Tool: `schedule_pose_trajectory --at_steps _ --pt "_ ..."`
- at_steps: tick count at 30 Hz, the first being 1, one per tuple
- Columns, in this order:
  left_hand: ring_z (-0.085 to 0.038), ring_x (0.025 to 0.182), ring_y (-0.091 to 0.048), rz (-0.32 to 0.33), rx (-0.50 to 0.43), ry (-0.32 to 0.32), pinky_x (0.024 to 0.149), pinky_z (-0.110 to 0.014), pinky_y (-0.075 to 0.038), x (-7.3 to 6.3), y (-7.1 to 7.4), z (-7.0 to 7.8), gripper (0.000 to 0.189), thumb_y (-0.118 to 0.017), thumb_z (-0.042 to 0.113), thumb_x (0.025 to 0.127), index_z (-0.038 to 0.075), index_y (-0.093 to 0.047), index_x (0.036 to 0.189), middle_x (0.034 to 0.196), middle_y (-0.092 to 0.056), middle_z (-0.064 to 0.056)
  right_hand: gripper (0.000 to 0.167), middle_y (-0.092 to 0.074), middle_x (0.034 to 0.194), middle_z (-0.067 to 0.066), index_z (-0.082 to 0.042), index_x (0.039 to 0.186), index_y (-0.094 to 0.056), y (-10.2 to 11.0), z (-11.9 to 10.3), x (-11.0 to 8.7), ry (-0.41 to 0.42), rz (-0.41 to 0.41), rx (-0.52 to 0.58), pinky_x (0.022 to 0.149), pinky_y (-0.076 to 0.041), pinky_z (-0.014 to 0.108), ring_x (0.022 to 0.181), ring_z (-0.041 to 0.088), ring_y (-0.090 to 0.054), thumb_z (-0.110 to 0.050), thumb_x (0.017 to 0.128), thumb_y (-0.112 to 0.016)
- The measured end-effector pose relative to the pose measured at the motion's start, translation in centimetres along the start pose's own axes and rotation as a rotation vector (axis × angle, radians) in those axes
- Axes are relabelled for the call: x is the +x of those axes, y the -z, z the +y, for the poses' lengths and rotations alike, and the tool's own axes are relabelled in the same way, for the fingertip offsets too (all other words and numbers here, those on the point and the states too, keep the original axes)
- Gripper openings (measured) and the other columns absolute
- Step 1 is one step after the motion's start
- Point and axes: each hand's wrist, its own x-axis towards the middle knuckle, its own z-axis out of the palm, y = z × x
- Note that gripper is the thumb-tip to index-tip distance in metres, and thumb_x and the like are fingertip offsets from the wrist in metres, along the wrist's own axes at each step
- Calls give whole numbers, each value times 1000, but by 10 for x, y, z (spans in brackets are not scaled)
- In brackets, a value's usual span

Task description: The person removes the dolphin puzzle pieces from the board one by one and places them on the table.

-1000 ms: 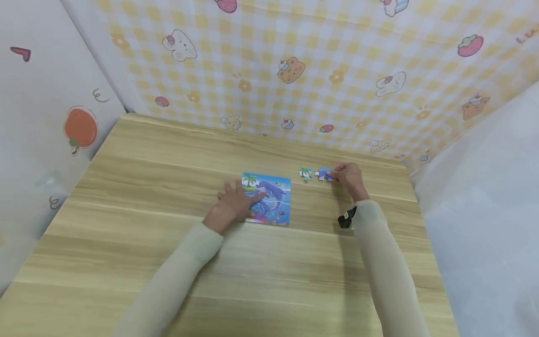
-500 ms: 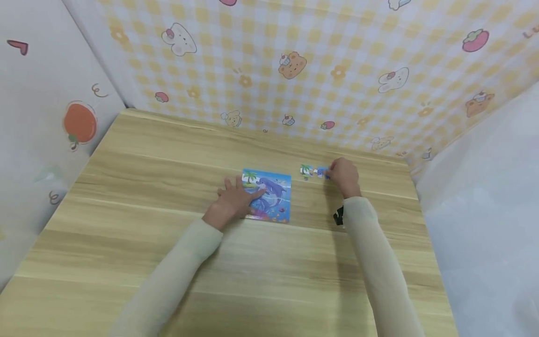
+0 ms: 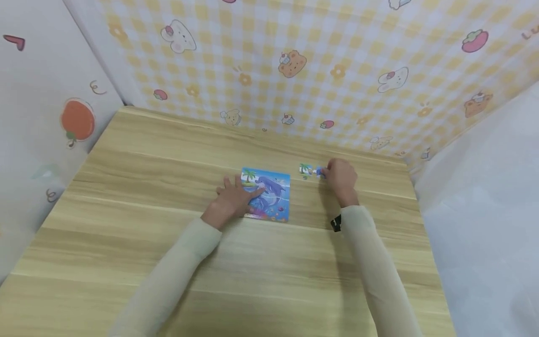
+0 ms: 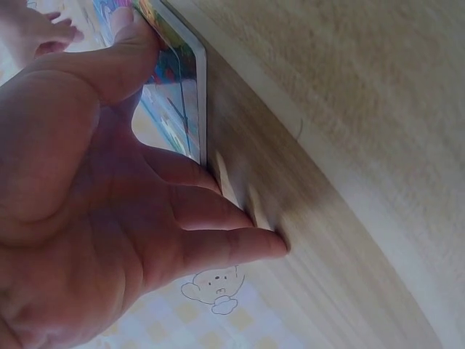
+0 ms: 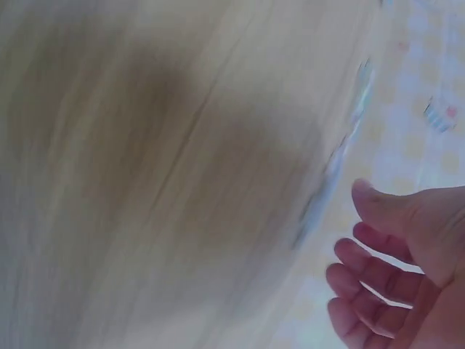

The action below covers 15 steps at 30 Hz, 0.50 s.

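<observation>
A square picture board (image 3: 278, 196) shows purple dolphins, a palm tree and blue water. My left hand (image 3: 229, 199) is spread at its left side, the thumb lying on the picture and the fingers on the tabletop. In the left wrist view, the board's pale edge (image 4: 202, 109) stands beside these fingers. To the right lie a palm-tree jigsaw piece (image 3: 304, 169) and a blue jigsaw piece (image 3: 318, 172). My right hand (image 3: 342, 180) is at the blue piece and partly covers it. In the right wrist view, its fingers are loosely bent, and the pieces (image 5: 327, 182) are blurred.
The wood-grain table (image 3: 269, 276) meets a yellow checked backdrop (image 3: 252, 61) close behind the pieces. White panels stand left (image 3: 38, 154) and right (image 3: 484, 210). A black device (image 3: 336, 223) is at my right wrist.
My right hand has moved slightly left, and the blue jigsaw piece has shifted closer to the palm-tree piece. The left hand stays on the board.
</observation>
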Motion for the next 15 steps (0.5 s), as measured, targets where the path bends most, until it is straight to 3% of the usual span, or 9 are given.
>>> schedule_pose_trajectory --at_steps 4,9,11,15 --pt "-67 138 -5 -4 8 -2 102 -78 -29 -1 1 0 71 -56 50 95 41 -21 156 157 -3 -40 23 -73 100 14 -3 99 -73 -7 -21 -5 191 10 85 74 -55 43 86 29 -67 -25 94 -69" --pt "-67 138 -5 -14 16 1 101 -78 -28 -2 2 -1 73 -56 53 95 40 -20 157 157 -4 -40 37 -66 122 15 -2 118 -69 -19 -51 -15 518 -164 96 104 -45 47 116 33 -59 -27 90 -74" --pt "-68 138 -6 -10 17 -3 101 -79 -29 -2 2 0 72 -57 52 95 40 -21 157 157 -5 -40 49 -62 127 15 -3 127 -65 -24 -59 -20 558 -224 80 106 -44 47 117 33 -57 -32 89 -75" --pt "-68 138 -8 4 16 -16 100 -78 -30 -1 1 0 71 -57 49 95 39 -22 157 157 -6 -40 63 -55 130 13 -4 135 -59 -29 -67 -27 519 -272 78 101 -47 43 111 28 -55 -37 85 -78"
